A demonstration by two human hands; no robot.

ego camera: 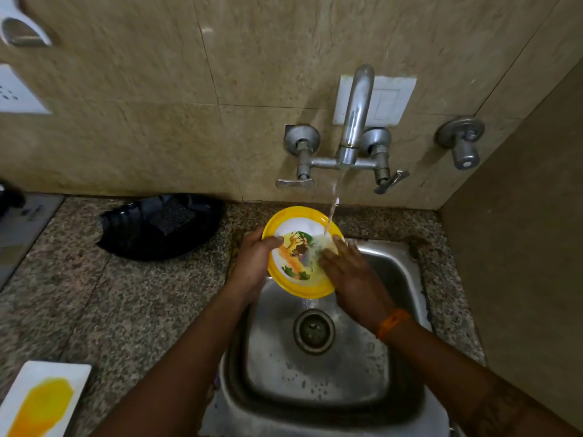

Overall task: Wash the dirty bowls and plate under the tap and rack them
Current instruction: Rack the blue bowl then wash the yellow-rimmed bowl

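Rinsing step in hand, by the look of it. Plate, yellow-rimmed with a printed picture, held tilted over the back-left corner of the sink, under the tap with water running onto its upper right part. Left hand gripping the plate's left rim, thumb curled over onto the face. Right hand laid flat on the wet face, fingers fairly straight, rubbing rather than holding.

To do it well: keep the plate tilted so water sheets down into the sink, not onto the table; turn the rim through the left hand so the stream reaches every part; sweep the right hand across the whole face and rim, then the back. Wet plate likely slippery, so firm grip on the rim.

Black rack on the table to the left, near the wall, for afterwards.

No brand or writing readable anywhere; plate's print too blurred to make out.
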